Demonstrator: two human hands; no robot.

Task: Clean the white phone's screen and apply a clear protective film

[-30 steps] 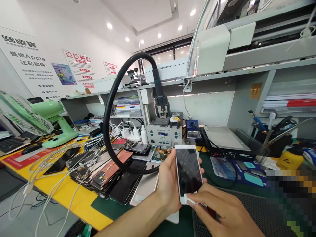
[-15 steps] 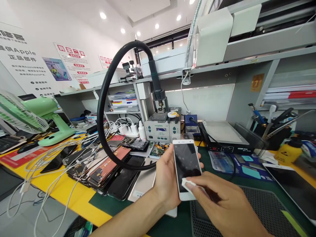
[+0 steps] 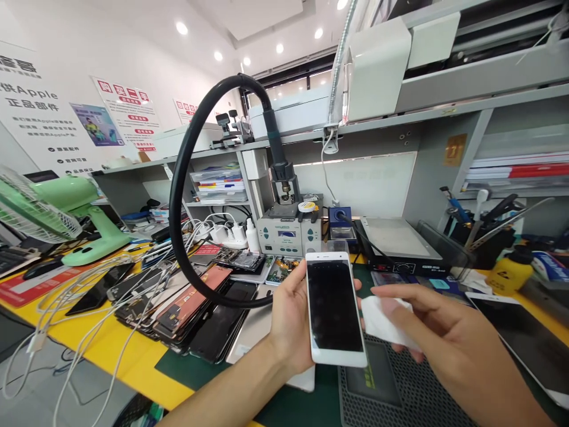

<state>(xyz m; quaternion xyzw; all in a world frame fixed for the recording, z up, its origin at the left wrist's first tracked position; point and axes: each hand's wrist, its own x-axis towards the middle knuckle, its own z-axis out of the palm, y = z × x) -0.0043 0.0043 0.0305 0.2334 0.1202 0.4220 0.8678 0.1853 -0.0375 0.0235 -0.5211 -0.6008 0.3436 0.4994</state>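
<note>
- My left hand (image 3: 288,323) grips a white smartphone (image 3: 335,311) upright, dark screen facing me, above the table (image 3: 133,362).
- My right hand (image 3: 448,338) pinches a white wipe (image 3: 384,320) just beside the phone's right edge.
- Behind: stacked phone screens (image 3: 191,302), then a hot-air station (image 3: 288,234).

Two hands (image 3: 288,314), one white phone (image 3: 334,309), one wipe (image 3: 383,320), one green fan (image 3: 66,219).

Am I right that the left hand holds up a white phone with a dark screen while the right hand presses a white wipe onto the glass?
Not quite. The head view shows the right hand holding the white wipe off to the side, clear of the screen. The left hand does hold up the white phone, its screen dark.
</note>
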